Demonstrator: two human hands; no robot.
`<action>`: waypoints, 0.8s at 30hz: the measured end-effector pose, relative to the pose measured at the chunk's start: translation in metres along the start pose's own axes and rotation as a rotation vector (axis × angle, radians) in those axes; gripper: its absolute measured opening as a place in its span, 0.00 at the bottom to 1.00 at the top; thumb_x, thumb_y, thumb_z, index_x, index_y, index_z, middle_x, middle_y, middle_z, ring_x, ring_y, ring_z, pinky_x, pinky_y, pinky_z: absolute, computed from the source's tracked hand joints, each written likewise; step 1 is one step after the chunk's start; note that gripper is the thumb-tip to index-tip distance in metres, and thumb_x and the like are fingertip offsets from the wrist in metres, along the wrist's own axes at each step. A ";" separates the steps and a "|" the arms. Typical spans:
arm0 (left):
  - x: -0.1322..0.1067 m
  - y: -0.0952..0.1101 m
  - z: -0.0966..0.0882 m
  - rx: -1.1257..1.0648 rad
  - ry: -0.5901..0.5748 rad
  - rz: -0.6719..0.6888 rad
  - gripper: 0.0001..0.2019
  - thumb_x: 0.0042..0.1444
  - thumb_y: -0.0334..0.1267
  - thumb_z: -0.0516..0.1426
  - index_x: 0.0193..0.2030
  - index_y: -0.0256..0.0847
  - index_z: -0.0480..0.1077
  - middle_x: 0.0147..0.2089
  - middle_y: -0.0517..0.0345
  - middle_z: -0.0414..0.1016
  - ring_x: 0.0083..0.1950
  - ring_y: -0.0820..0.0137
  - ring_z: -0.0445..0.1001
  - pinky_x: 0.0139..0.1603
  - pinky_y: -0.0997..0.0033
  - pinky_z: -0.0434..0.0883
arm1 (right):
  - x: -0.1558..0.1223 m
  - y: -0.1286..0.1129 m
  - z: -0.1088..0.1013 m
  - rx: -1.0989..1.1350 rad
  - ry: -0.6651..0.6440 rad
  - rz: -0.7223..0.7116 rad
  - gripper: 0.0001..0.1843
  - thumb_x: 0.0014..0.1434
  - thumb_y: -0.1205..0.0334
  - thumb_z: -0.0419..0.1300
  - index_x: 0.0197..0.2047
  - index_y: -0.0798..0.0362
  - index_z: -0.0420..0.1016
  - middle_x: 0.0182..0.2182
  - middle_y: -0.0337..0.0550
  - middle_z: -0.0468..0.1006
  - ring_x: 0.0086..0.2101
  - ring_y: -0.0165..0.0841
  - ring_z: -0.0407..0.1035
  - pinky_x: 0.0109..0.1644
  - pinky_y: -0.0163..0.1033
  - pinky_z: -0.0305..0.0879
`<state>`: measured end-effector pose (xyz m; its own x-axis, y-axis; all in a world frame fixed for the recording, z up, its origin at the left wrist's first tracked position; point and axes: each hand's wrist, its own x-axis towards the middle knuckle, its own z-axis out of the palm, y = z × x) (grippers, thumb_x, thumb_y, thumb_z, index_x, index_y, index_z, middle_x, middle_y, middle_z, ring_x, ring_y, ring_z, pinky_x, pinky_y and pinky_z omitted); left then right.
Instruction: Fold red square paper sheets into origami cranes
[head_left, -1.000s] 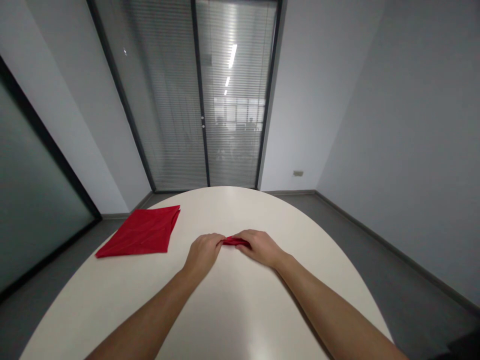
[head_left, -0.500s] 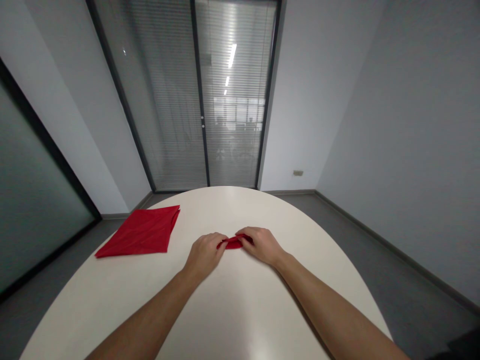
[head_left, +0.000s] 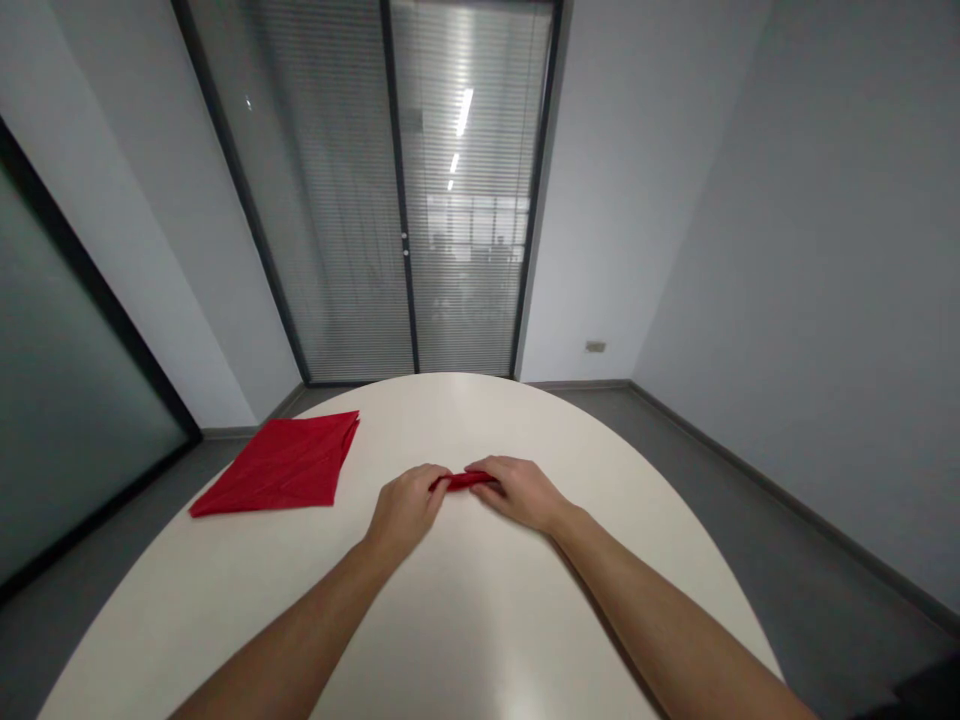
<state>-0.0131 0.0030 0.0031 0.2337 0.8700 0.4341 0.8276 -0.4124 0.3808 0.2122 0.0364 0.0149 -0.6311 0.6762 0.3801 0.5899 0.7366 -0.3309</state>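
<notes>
A small folded piece of red paper [head_left: 463, 481] lies on the white round table [head_left: 465, 620] between my two hands. My left hand [head_left: 406, 507] has its fingers curled onto the paper's left end. My right hand [head_left: 519, 492] covers the paper's right end with its fingers pressed down on it. Most of the paper is hidden under my fingers; only a thin red strip shows.
A stack of flat red paper sheets [head_left: 281, 465] rests near the table's left edge. Beyond the table are a glass door with blinds [head_left: 405, 190], grey walls and a grey floor [head_left: 787, 540].
Half a second ago the red paper showed as a raised fold between my hands; now it is pressed flatter and my hands sit closer together over it.
</notes>
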 end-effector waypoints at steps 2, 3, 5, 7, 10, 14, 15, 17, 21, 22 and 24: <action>-0.001 0.003 -0.002 -0.017 -0.003 0.021 0.10 0.66 0.36 0.52 0.46 0.45 0.75 0.45 0.60 0.81 0.46 0.66 0.78 0.47 0.69 0.70 | 0.000 0.001 0.000 0.010 0.009 0.007 0.13 0.68 0.61 0.55 0.53 0.47 0.77 0.46 0.42 0.82 0.44 0.35 0.76 0.49 0.38 0.68; -0.002 0.004 -0.002 -0.023 -0.003 0.030 0.10 0.66 0.37 0.52 0.45 0.45 0.75 0.44 0.60 0.81 0.45 0.66 0.78 0.46 0.69 0.70 | 0.001 0.002 0.000 0.017 0.014 0.012 0.13 0.68 0.61 0.55 0.51 0.47 0.77 0.45 0.42 0.83 0.43 0.34 0.76 0.48 0.38 0.68; -0.003 0.006 -0.004 -0.025 0.005 0.041 0.09 0.66 0.38 0.53 0.45 0.45 0.75 0.44 0.60 0.81 0.44 0.66 0.78 0.46 0.69 0.70 | 0.001 0.003 0.000 0.029 0.032 0.029 0.12 0.69 0.61 0.54 0.50 0.47 0.78 0.44 0.41 0.83 0.43 0.34 0.76 0.48 0.37 0.67; -0.004 0.007 -0.004 -0.016 0.013 0.043 0.08 0.64 0.39 0.55 0.45 0.45 0.75 0.43 0.59 0.81 0.43 0.66 0.78 0.45 0.69 0.70 | 0.001 0.004 -0.001 0.032 0.052 0.045 0.12 0.68 0.61 0.55 0.49 0.48 0.78 0.43 0.41 0.83 0.43 0.34 0.76 0.48 0.37 0.67; -0.003 0.005 -0.003 -0.011 0.016 0.045 0.08 0.63 0.39 0.56 0.44 0.44 0.76 0.42 0.59 0.81 0.43 0.65 0.78 0.45 0.69 0.71 | 0.001 0.003 -0.001 0.034 0.066 0.065 0.12 0.67 0.62 0.55 0.48 0.48 0.79 0.42 0.41 0.84 0.41 0.34 0.76 0.47 0.37 0.66; -0.002 0.000 0.000 -0.035 0.021 0.023 0.09 0.65 0.36 0.54 0.44 0.44 0.76 0.43 0.59 0.81 0.44 0.66 0.78 0.46 0.69 0.71 | 0.002 0.000 -0.001 0.061 0.089 0.145 0.11 0.64 0.62 0.58 0.45 0.47 0.81 0.38 0.40 0.84 0.37 0.34 0.76 0.44 0.36 0.66; -0.001 -0.001 0.000 -0.043 0.024 0.013 0.09 0.66 0.36 0.53 0.45 0.44 0.76 0.44 0.59 0.81 0.44 0.66 0.78 0.46 0.69 0.71 | 0.002 0.000 -0.002 0.074 0.098 0.171 0.11 0.63 0.62 0.59 0.45 0.48 0.82 0.37 0.40 0.84 0.36 0.34 0.76 0.43 0.36 0.66; -0.001 -0.002 0.001 -0.060 0.031 -0.008 0.10 0.66 0.36 0.53 0.45 0.44 0.76 0.44 0.59 0.82 0.45 0.66 0.78 0.47 0.69 0.71 | 0.002 -0.001 -0.002 0.100 0.110 0.207 0.10 0.61 0.62 0.60 0.43 0.48 0.82 0.35 0.40 0.84 0.34 0.34 0.75 0.41 0.36 0.65; 0.001 -0.003 0.002 -0.114 0.026 -0.058 0.10 0.66 0.37 0.53 0.45 0.44 0.77 0.44 0.58 0.82 0.45 0.65 0.78 0.48 0.68 0.70 | 0.002 -0.001 -0.002 0.136 0.127 0.244 0.10 0.62 0.58 0.61 0.41 0.48 0.83 0.33 0.39 0.84 0.32 0.33 0.74 0.39 0.36 0.64; 0.001 -0.003 0.002 -0.132 0.016 -0.067 0.11 0.66 0.37 0.53 0.45 0.43 0.77 0.44 0.57 0.82 0.45 0.65 0.78 0.47 0.68 0.70 | 0.002 0.000 -0.002 0.140 0.135 0.257 0.10 0.63 0.55 0.60 0.41 0.48 0.83 0.33 0.39 0.84 0.32 0.33 0.74 0.38 0.36 0.64; 0.002 -0.003 0.002 -0.156 -0.009 -0.079 0.11 0.66 0.38 0.52 0.44 0.43 0.77 0.43 0.55 0.82 0.44 0.65 0.78 0.46 0.68 0.70 | 0.003 0.001 -0.001 0.136 0.148 0.282 0.12 0.64 0.52 0.60 0.40 0.48 0.82 0.33 0.39 0.84 0.32 0.34 0.74 0.38 0.36 0.63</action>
<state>-0.0141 0.0067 0.0009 0.1763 0.9034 0.3909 0.7543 -0.3791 0.5360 0.2114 0.0386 0.0168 -0.3667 0.8513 0.3754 0.6516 0.5230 -0.5495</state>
